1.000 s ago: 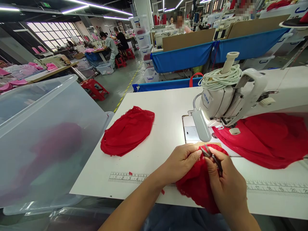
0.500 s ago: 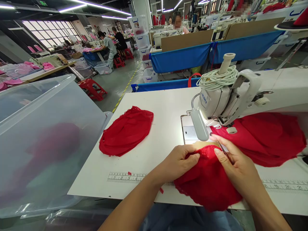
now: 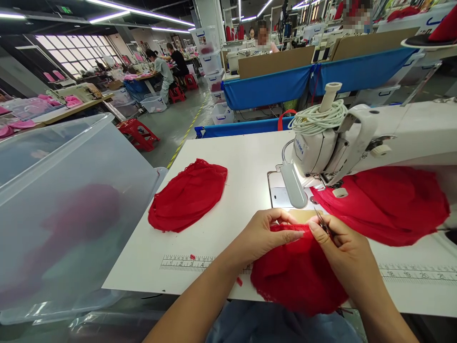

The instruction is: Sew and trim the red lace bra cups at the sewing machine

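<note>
Change over the last second: the small scissors point(image 3: 323, 225) had their tips at the edge of the red cloth point(image 3: 303, 271) between the hands; half a second later the right hand point(image 3: 339, 245) stood further out to the right; now it is back near the left hand point(image 3: 262, 238), with the edge drawn fairly straight between them. Blades point to the upper left, apparently off the cloth. Reading (judgement): cutting is paused and the edge is being handled. Left fingers pinch the edge; right fingers pinch it too, with the scissors carried in the same hand. Cloth lies at lower centre of the frame, hanging over the near edge of the worktop point(image 3: 246, 176). Unchanged: a second red piece point(image 3: 189, 196) left of centre, a red pile point(image 3: 389, 205) at right, and two red scraps, one point(image 3: 192, 257) on the printed ruler point(image 3: 183, 263), the other point(image 3: 239, 281) near the front edge. Writing: the sewing machine point(image 3: 316, 152), right of centre, carries blue lettering, JUKI, partly turned away. Ruler numerals 1 to 4 legible at lower left, 8 beside the left forearm, 20 at lower right. Green sign point(image 3: 65, 9), upper left, and labels on the stacked boxes point(image 3: 210, 62), upper centre: too small to read.
</note>
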Demonstrator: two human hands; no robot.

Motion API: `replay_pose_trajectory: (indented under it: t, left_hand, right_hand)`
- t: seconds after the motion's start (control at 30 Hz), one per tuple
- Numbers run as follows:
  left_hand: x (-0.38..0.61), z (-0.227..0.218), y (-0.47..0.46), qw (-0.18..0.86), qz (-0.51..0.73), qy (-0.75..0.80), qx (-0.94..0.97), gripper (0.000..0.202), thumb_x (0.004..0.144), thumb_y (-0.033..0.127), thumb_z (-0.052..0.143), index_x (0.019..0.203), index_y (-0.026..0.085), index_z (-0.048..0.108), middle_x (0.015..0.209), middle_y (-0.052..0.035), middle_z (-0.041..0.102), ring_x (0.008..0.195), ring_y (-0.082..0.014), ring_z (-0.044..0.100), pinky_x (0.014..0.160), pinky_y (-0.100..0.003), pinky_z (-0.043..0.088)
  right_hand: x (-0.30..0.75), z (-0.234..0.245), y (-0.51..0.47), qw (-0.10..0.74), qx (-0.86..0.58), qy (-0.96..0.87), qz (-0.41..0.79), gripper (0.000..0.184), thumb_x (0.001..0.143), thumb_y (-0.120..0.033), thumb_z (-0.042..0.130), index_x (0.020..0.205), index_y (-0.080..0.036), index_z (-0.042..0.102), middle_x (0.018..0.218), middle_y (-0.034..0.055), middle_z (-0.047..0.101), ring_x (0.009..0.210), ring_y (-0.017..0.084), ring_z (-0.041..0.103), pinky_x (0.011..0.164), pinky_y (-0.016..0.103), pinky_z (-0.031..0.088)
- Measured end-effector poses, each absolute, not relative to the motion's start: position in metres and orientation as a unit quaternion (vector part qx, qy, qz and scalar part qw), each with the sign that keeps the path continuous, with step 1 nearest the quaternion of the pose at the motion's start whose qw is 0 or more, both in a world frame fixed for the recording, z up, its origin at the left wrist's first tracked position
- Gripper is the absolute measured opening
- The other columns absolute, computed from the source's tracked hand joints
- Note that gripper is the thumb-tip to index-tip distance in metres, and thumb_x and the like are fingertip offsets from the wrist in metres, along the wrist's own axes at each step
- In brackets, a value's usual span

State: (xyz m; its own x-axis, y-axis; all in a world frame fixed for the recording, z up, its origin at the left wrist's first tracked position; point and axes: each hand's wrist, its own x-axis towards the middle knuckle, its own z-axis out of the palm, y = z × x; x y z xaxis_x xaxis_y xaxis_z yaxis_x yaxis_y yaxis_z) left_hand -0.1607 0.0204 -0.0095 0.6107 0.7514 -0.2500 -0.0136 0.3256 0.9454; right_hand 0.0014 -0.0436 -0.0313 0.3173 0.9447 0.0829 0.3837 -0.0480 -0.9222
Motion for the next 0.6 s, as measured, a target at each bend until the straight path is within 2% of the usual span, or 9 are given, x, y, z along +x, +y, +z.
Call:
replay_pose_trajectory:
  t: [0.13, 0.2, 0.33, 0.4, 0.5, 0.6]
  left_hand:
    - [-0.162, -0.013, 0.021, 0.757, 0.246, 0.352, 0.493, 0.025, 0.071, 0.033, 0.079, 0.084, 0.013, 0.070, 0.081, -0.0031, 0.066, 0.074, -0.0117, 0.058, 0.067, -0.021, 0.043]
    - [-0.162, -0.014, 0.021, 0.768, 0.250, 0.354, 0.472, 0.026, 0.069, 0.034, 0.080, 0.081, 0.012, 0.071, 0.078, -0.0032, 0.066, 0.070, -0.0110, 0.058, 0.065, -0.020, 0.043]
    - [-0.161, -0.011, 0.021, 0.785, 0.262, 0.372, 0.419, 0.034, 0.059, 0.037, 0.086, 0.075, 0.011, 0.071, 0.073, -0.0034, 0.067, 0.067, -0.0110, 0.058, 0.064, -0.020, 0.044]
    - [-0.160, -0.009, 0.022, 0.787, 0.263, 0.385, 0.403, 0.037, 0.055, 0.037, 0.088, 0.073, 0.011, 0.070, 0.072, -0.0033, 0.066, 0.066, -0.0114, 0.058, 0.063, -0.021, 0.045]
    - [-0.161, -0.009, 0.023, 0.789, 0.264, 0.387, 0.398, 0.038, 0.054, 0.037, 0.088, 0.074, 0.011, 0.070, 0.073, -0.0037, 0.066, 0.065, -0.0113, 0.059, 0.063, -0.021, 0.045]
    - [-0.162, -0.011, 0.024, 0.793, 0.268, 0.376, 0.397, 0.036, 0.056, 0.036, 0.088, 0.075, 0.011, 0.070, 0.075, -0.0033, 0.066, 0.065, -0.0105, 0.058, 0.063, -0.020, 0.045]
  right_hand:
    - [-0.003, -0.030, -0.044, 0.476, -0.674, -0.501, 0.261, 0.025, 0.085, -0.047, 0.056, 0.080, -0.023, 0.063, 0.065, -0.0033, 0.060, 0.054, 0.012, 0.053, 0.049, 0.021, 0.042]
    - [-0.003, -0.032, -0.044, 0.468, -0.680, -0.514, 0.234, 0.025, 0.086, -0.046, 0.055, 0.086, -0.023, 0.065, 0.068, -0.0020, 0.063, 0.057, 0.013, 0.056, 0.052, 0.022, 0.044]
    - [-0.003, -0.035, -0.048, 0.439, -0.706, -0.553, 0.063, 0.038, 0.087, -0.051, 0.050, 0.104, -0.020, 0.065, 0.100, 0.0089, 0.068, 0.081, 0.021, 0.065, 0.067, 0.030, 0.051]
    - [-0.005, -0.036, -0.053, 0.420, -0.699, -0.578, -0.008, 0.043, 0.092, -0.050, 0.045, 0.113, -0.017, 0.062, 0.108, 0.0121, 0.067, 0.085, 0.021, 0.066, 0.067, 0.030, 0.052]
    - [-0.008, -0.036, -0.059, 0.391, -0.673, -0.625, -0.061, 0.035, 0.097, -0.042, 0.039, 0.114, -0.019, 0.060, 0.094, 0.0064, 0.072, 0.073, 0.017, 0.068, 0.057, 0.024, 0.050]
    - [-0.010, -0.038, -0.064, 0.348, -0.680, -0.639, -0.084, 0.031, 0.097, -0.042, 0.039, 0.108, -0.022, 0.060, 0.080, 0.0022, 0.073, 0.064, 0.017, 0.068, 0.047, 0.024, 0.046]
